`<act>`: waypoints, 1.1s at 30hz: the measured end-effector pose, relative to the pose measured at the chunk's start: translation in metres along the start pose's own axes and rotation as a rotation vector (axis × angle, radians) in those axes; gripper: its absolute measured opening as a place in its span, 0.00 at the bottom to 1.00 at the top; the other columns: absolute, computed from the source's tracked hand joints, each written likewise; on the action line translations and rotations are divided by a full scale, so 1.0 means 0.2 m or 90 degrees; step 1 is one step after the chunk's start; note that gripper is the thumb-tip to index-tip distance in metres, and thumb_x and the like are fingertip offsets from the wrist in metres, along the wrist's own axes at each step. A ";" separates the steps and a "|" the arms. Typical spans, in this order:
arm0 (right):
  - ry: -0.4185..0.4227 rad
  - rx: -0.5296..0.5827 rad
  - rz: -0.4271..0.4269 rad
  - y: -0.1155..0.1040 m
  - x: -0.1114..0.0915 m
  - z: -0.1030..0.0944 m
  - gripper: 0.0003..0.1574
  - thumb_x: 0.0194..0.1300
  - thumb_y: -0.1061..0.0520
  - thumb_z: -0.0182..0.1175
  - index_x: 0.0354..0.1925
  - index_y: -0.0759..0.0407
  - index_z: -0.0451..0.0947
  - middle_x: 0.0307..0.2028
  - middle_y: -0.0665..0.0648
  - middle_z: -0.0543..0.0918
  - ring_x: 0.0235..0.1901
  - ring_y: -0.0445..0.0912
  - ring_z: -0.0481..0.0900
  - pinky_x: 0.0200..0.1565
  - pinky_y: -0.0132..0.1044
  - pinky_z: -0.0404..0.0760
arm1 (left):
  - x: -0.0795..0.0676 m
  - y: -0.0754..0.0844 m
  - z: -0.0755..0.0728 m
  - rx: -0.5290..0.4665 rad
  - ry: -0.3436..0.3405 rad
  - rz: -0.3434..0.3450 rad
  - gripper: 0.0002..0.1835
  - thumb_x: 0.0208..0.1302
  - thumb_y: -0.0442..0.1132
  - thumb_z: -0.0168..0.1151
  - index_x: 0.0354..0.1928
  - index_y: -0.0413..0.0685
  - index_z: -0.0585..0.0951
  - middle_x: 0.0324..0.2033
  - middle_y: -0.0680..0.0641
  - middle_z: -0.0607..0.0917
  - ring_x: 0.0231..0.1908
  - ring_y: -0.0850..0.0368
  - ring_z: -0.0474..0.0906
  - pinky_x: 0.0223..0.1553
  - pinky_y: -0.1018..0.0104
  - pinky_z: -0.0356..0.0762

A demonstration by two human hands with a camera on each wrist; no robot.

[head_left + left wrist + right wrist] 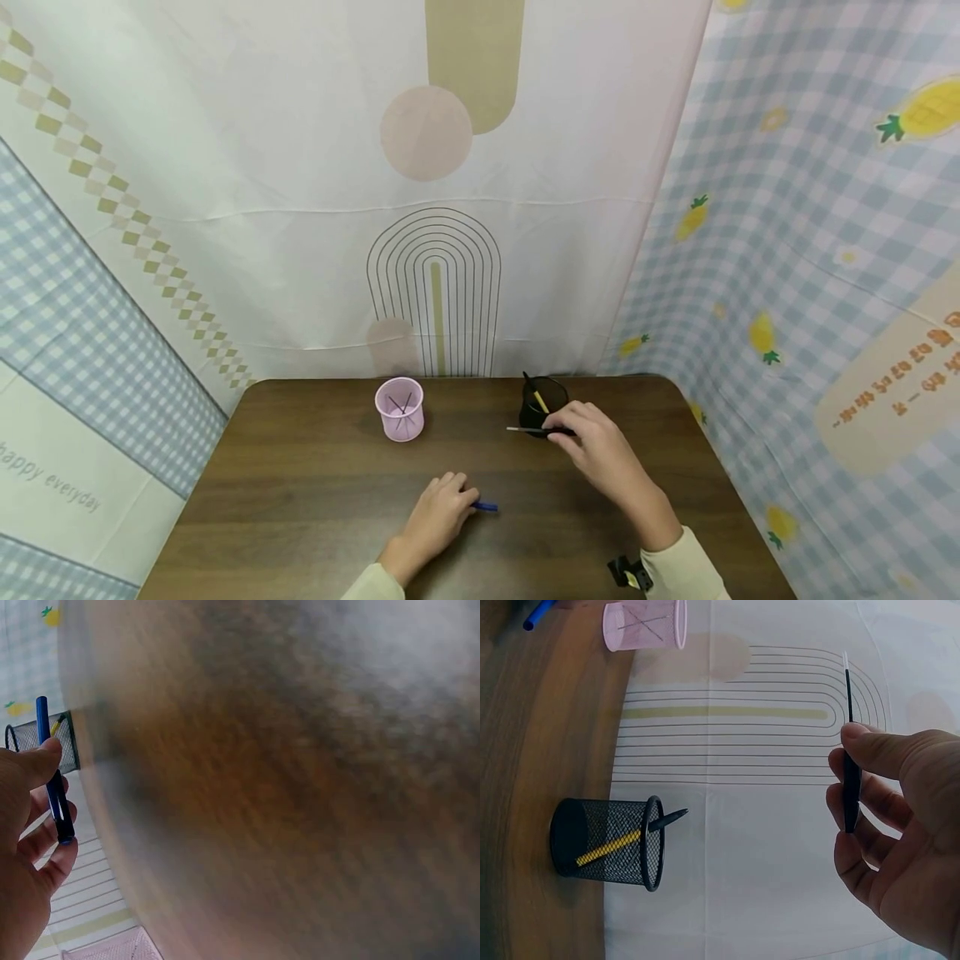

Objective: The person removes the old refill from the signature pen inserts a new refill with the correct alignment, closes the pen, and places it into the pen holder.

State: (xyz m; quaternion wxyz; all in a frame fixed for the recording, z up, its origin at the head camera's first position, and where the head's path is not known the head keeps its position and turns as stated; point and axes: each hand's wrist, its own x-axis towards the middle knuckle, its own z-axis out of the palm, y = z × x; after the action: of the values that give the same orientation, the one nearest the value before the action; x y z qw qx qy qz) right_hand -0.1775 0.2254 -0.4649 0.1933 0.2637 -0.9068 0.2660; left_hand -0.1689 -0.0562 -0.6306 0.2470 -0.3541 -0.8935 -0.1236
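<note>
My left hand (441, 510) is low over the table, left of its middle, pinching a blue pen (54, 780) between thumb and fingers. Farther right, my right hand (592, 442) holds a slim tool (850, 769) with a black handle, a thin shaft and a pale tip. It reaches beside the black mesh pen cup (534, 417), and in the head view the tool crosses in front of that cup. Inside the cup leans a yellow and black pen (615, 846), its dark end rising above the rim.
A pink mesh cup (399, 423) with thin crossed sticks (646, 624) in it stands at the back left of the brown table (300, 483). Behind the table hangs a white patterned cloth (285, 275). A small black device (628, 575) sits by the right sleeve.
</note>
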 end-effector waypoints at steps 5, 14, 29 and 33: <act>0.001 -0.001 -0.004 0.01 0.00 0.00 0.14 0.60 0.61 0.74 0.42 0.44 0.84 0.41 0.40 0.83 0.41 0.38 0.78 0.39 0.35 0.80 | -0.01 0.00 0.01 -0.001 -0.016 0.007 0.12 0.50 0.45 0.79 0.32 0.56 0.83 0.30 0.55 0.76 0.30 0.59 0.71 0.28 0.70 0.64; 0.003 0.003 -0.006 0.01 -0.01 0.00 0.14 0.60 0.61 0.74 0.42 0.44 0.84 0.42 0.40 0.84 0.42 0.38 0.78 0.39 0.35 0.81 | -0.05 0.01 0.04 -0.009 -0.034 0.023 0.11 0.51 0.46 0.79 0.32 0.57 0.84 0.30 0.57 0.77 0.30 0.61 0.71 0.28 0.74 0.59; 0.005 0.003 -0.016 0.01 -0.01 0.01 0.13 0.60 0.61 0.74 0.41 0.45 0.85 0.41 0.41 0.84 0.42 0.38 0.79 0.40 0.37 0.81 | -0.06 0.01 0.04 -0.040 -0.065 0.019 0.08 0.54 0.45 0.77 0.32 0.57 0.85 0.30 0.57 0.76 0.32 0.62 0.70 0.29 0.75 0.57; 0.005 0.003 -0.017 0.02 0.00 0.01 0.14 0.60 0.61 0.74 0.41 0.45 0.85 0.41 0.41 0.84 0.42 0.38 0.78 0.40 0.37 0.81 | -0.05 0.01 0.04 -0.051 -0.072 0.012 0.08 0.53 0.45 0.77 0.33 0.58 0.85 0.30 0.57 0.76 0.32 0.62 0.70 0.29 0.75 0.57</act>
State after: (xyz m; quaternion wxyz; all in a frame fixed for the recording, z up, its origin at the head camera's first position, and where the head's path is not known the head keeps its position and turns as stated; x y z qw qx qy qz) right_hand -0.1793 0.2264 -0.4682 0.2002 0.2753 -0.9017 0.2666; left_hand -0.1642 -0.0580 -0.6429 0.1827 -0.3785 -0.8970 -0.1367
